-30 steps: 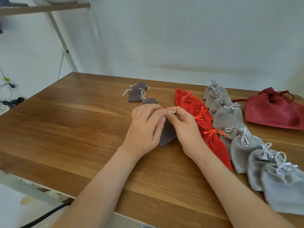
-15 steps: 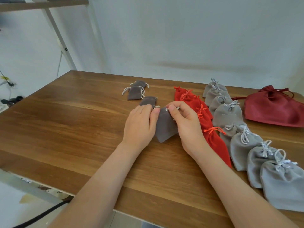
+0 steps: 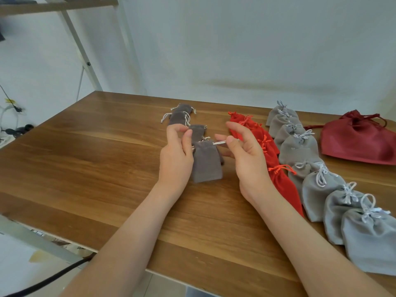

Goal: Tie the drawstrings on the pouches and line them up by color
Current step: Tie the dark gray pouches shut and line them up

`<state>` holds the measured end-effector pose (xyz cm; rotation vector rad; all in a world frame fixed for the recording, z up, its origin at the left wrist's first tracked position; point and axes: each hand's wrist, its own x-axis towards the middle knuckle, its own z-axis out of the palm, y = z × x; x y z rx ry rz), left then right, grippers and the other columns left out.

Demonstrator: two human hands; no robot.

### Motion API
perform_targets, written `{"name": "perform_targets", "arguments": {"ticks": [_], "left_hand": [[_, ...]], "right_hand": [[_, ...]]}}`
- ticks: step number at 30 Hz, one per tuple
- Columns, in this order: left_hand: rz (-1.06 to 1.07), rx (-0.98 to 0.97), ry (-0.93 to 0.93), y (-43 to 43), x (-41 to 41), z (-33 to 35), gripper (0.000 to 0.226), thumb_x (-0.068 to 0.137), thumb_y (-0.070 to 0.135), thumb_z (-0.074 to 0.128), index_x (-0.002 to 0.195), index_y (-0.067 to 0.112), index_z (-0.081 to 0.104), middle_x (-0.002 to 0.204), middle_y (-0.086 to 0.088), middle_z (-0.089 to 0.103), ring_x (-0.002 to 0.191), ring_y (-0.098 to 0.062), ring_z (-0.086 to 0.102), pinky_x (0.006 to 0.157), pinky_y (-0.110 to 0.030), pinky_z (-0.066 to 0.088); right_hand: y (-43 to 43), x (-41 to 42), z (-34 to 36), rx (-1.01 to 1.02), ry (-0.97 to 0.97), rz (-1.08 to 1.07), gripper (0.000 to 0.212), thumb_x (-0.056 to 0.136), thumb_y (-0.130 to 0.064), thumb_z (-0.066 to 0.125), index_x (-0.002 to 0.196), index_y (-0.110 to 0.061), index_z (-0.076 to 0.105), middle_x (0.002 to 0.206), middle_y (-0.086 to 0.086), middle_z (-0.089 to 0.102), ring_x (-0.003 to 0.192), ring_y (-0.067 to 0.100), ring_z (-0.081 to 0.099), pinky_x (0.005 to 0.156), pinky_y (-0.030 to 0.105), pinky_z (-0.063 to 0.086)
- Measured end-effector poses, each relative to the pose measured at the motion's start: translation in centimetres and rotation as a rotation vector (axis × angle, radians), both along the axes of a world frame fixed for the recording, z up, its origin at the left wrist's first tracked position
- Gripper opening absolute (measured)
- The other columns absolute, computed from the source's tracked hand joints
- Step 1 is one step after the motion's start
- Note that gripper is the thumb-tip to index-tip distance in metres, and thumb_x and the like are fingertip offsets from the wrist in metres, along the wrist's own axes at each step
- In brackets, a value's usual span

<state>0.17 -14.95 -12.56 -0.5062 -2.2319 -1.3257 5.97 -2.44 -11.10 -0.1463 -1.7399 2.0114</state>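
Both hands have drawn apart from where they were bunched over the pouch mouth, and a pale drawstring [image 3: 219,143] now runs taut between them.

Nearest the person, a row of light grey pouches [image 3: 321,189] runs away along the right side of the tabletop [image 3: 96,168], each with a white bow at its neck. Just left of it lies a row of red pouches [image 3: 282,185] with orange ties.

Between the forearms, the dark grey pouch [image 3: 206,163] in hand sits near mid-tabletop. The right hand [image 3: 246,155] pinches the drawstring between thumb and forefinger, its other fingers [image 3: 235,127] spread. The left hand [image 3: 175,159] has thumb and forefinger pressed together at the pouch's top left corner, seemingly on the other cord, which is hidden.

The step looks like cinching the neck shut. The next move calls for crossing the 2 cords into a knot without letting them slacken.

Beyond, 3 more dark grey pouches [image 3: 198,131] form a short line; whether they are tied is unclear. A large dark red bag [image 3: 360,144] rests at the far right. Every pouch looks flat, and any contents cannot be seen.
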Motion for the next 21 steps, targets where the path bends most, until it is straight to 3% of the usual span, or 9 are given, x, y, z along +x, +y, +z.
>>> {"name": "perform_targets", "arguments": {"ticks": [3,6,9,12,17,21], "left_hand": [[0.001,0.010,-0.053,0.1,0.0,0.1,0.009,0.099,0.019,0.045,0.103,0.012,0.048,0.050,0.014,0.038,0.046,-0.001,0.047,0.044,-0.018,0.027],[-0.089,-0.016,-0.071,0.2,0.7,0.2,0.003,0.099,0.019,0.045,0.098,0.017,0.043,0.050,0.013,0.037,0.046,0.002,0.047,0.044,-0.014,0.030],[-0.200,0.000,-0.017,0.1,1.2,0.3,0.008,0.099,0.025,0.037,0.100,0.018,0.040,0.058,0.015,0.042,0.048,0.004,0.048,0.046,-0.010,0.032],[-0.300,0.022,0.016,0.1,1.3,0.0,0.006,0.101,0.025,0.031,0.097,0.025,0.036,0.056,0.013,0.040,0.048,-0.002,0.044,0.047,-0.013,0.030],[-0.396,0.065,0.017,0.2,1.1,-0.3,0.030,0.089,0.001,0.036,0.093,0.030,0.028,0.067,0.010,0.041,0.058,-0.002,0.041,0.057,-0.015,0.033],[-0.311,0.001,0.129,0.6,0.8,-0.8,0.029,0.095,0.021,0.035,0.096,0.048,0.024,0.088,-0.008,0.050,0.075,-0.014,0.052,0.067,-0.022,0.041]], "right_hand": [[0.7,-0.4,0.0,-0.109,0.077,-0.128,0.026,0.096,0.001,0.044,0.113,-0.016,0.052,0.075,-0.004,0.071,0.082,0.010,0.065,0.076,0.023,0.051],[1.2,-0.6,0.1,-0.142,0.137,-0.174,0.018,0.096,0.003,0.040,0.104,-0.011,0.048,0.061,-0.004,0.062,0.068,0.011,0.058,0.069,0.024,0.048],[1.0,-0.3,0.2,0.094,0.135,-0.140,0.018,0.100,-0.003,0.036,0.096,-0.015,0.049,0.065,-0.003,0.047,0.061,0.003,0.045,0.065,0.016,0.039],[0.8,-0.1,0.1,0.372,0.023,-0.058,0.012,0.101,-0.014,0.039,0.099,-0.013,0.051,0.076,-0.009,0.046,0.065,-0.005,0.042,0.064,0.011,0.036],[0.5,0.1,-0.1,0.574,-0.134,0.156,0.006,0.094,-0.017,0.053,0.096,-0.015,0.058,0.077,-0.008,0.055,0.070,-0.003,0.048,0.066,0.016,0.037],[0.3,0.1,0.0,0.674,-0.129,0.187,0.012,0.092,-0.013,0.055,0.093,-0.010,0.066,0.083,-0.007,0.061,0.081,0.006,0.055,0.075,0.024,0.041]]}}
